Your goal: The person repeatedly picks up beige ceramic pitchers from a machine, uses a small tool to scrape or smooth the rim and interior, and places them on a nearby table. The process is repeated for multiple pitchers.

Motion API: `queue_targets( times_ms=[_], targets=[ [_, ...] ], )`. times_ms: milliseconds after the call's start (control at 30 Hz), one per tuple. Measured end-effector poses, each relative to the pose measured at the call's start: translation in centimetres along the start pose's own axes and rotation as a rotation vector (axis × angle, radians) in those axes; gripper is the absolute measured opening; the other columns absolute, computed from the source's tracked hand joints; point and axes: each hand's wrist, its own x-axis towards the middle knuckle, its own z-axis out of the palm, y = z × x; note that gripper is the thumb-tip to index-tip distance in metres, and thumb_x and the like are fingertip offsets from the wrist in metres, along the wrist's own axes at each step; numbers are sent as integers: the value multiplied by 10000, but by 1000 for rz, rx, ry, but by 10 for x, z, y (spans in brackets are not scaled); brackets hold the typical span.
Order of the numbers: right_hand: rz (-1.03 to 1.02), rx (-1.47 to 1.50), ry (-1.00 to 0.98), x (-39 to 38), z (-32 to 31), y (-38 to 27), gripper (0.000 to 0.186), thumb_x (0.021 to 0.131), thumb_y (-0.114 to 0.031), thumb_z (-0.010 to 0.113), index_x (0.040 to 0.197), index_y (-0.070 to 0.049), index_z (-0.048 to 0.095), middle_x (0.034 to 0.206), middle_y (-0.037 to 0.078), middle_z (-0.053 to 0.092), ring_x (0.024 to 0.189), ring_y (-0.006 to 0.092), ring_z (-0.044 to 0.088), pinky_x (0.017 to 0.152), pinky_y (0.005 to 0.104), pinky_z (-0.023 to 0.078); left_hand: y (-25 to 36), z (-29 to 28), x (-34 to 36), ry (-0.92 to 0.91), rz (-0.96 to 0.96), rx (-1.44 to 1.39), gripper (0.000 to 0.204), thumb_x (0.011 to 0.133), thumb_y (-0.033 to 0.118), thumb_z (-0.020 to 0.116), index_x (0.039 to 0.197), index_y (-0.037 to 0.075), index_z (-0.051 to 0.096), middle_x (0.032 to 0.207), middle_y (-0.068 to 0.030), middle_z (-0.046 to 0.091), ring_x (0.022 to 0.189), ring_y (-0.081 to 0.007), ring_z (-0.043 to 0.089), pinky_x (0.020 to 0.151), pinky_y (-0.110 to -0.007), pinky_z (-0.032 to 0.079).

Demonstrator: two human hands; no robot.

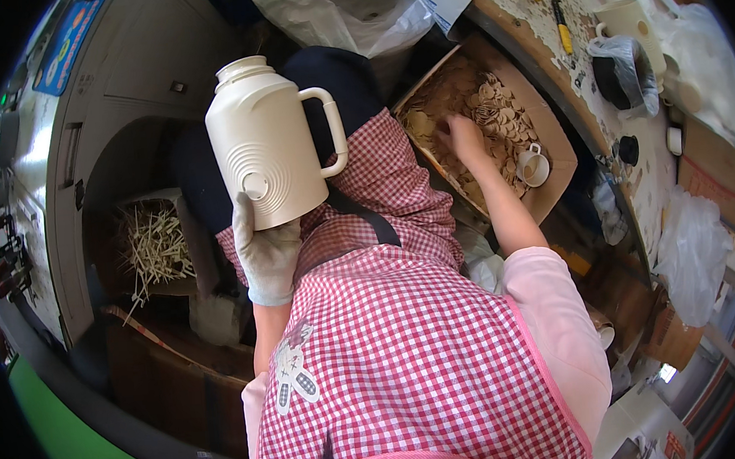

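Your left hand (pixel 266 257) clamps the jug (pixel 270 147); your right hand (pixel 465 138) is in the box (pixel 554 138) at right, its grip unclear.

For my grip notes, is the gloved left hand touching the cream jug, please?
Touching: the head view shows the left hand cupping the jug at its base.

One head view: left fisheye of the worn pair, looking steeply down from above the wearer's checked apron (pixel 424 327), which sits closest and fills lower middle. Left hand (pixel 270 256) left of centre, right hand (pixel 465 139) farther out, upper right. Very wide: cabinet (pixel 159 53) upper left, workbench (pixel 530 19) right, edges bowed, corners black.
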Motion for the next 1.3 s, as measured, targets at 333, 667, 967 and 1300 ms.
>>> queue_targets(
  times_ms=[333, 667, 967, 1300],
  targets=[
    [44, 115, 131, -7, 4, 12, 204, 895, -209, 702, 1003, -56, 782, 933, 223, 725, 929, 435, 691, 825, 496, 554, -4, -10, 0, -28, 64, 48, 450, 1080, 278, 586, 1452, 37, 509, 1429, -111, 609, 1317, -230, 600, 1121, -443, 514],
    [-209, 1579, -488, -45, -130, -259, 242, 1000, -102, 708, 1218, 1, 722, 954, 55, 747, 768, 84, 672, 730, 222, 562, -6, 12, -9, -102, 74, 316, 466, 1090, 327, 575, 1475, 84, 472, 1384, -65, 614, 1262, -164, 625, 1053, -355, 546],
    [-257, 1161, -184, -54, -105, -287, 176, 940, -189, 807, 958, -27, 739, 823, -3, 727, 700, 47, 618, 634, 205, 489, -6, 5, -10, 29, 52, 383, 412, 1093, 281, 587, 1446, 85, 507, 1373, -56, 613, 1246, -136, 607, 1060, -318, 519],
    [-302, 1006, -192, -55, -101, -293, 252, 947, -227, 796, 868, -31, 659, 736, 6, 665, 662, 64, 582, 621, 232, 475, -7, 2, -7, 45, 109, 310, 362, 1044, 223, 679, 1369, 90, 590, 1237, -20, 664, 1068, -98, 649, 865, -263, 550]
  ],
)
